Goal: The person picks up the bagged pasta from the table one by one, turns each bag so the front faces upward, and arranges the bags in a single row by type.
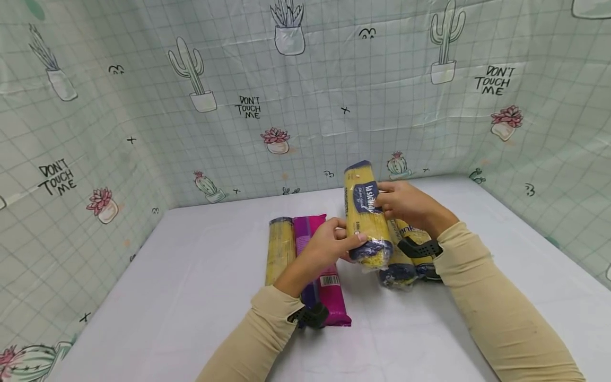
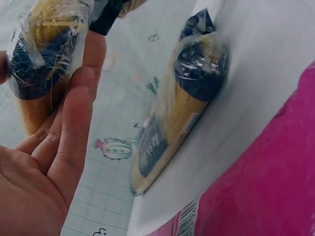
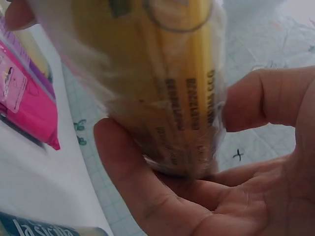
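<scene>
Just right of centre in the head view, a yellow pasta packet (image 1: 361,225) with dark blue ends is held up off the counter (image 1: 215,286), tilted so that its top leans slightly left. Both hands are clamped on it: the left hand (image 1: 329,244) pinches it near the lower end, thumb across the front, while the right hand (image 1: 408,204) grips its upper right side. A blue label reading "la sicilia" faces the camera, partly covered by the right fingers. Behind and below, right of centre, two more yellow packets, one nearer the middle (image 1: 400,260) and one farther right (image 1: 420,234), lie side by side, partly hidden by the right hand and its black wristband (image 1: 417,248). At the centre, a pink packet (image 1: 336,302) with a barcode lies just beside a slim yellow packet (image 1: 280,246), the left arm crossing over both. Across the upper frame hangs a checked cloth (image 1: 315,79) printed with potted cacti.
</scene>
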The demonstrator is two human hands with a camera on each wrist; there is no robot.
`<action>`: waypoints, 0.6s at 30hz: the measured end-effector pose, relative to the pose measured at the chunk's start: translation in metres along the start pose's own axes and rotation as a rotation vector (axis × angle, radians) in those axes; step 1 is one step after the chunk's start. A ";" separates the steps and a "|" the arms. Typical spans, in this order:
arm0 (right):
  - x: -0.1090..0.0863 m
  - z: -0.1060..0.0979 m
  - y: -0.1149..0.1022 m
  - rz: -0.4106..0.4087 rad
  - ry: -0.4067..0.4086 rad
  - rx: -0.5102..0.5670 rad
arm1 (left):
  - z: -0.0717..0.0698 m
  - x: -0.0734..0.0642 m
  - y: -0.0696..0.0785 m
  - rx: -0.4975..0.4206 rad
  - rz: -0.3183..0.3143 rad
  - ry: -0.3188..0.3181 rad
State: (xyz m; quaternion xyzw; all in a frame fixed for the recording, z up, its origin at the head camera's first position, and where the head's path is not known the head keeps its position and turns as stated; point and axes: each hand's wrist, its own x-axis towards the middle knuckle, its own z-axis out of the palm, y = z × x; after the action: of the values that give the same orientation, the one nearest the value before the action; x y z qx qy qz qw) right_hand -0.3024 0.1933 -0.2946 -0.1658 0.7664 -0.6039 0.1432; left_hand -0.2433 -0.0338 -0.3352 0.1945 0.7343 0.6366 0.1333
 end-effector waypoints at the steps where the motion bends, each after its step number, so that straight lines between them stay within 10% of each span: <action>1: 0.001 -0.001 0.000 0.000 -0.008 -0.001 | 0.000 0.000 0.000 0.003 0.000 -0.003; 18: 0.010 -0.002 0.018 0.070 -0.119 -0.014 | 0.002 0.000 -0.005 0.122 -0.109 -0.024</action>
State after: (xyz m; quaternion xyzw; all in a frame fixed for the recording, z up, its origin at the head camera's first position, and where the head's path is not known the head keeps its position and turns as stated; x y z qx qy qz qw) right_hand -0.3134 0.1944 -0.3116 -0.1754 0.7660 -0.5823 0.2083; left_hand -0.2428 -0.0322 -0.3403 0.1695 0.7795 0.5802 0.1645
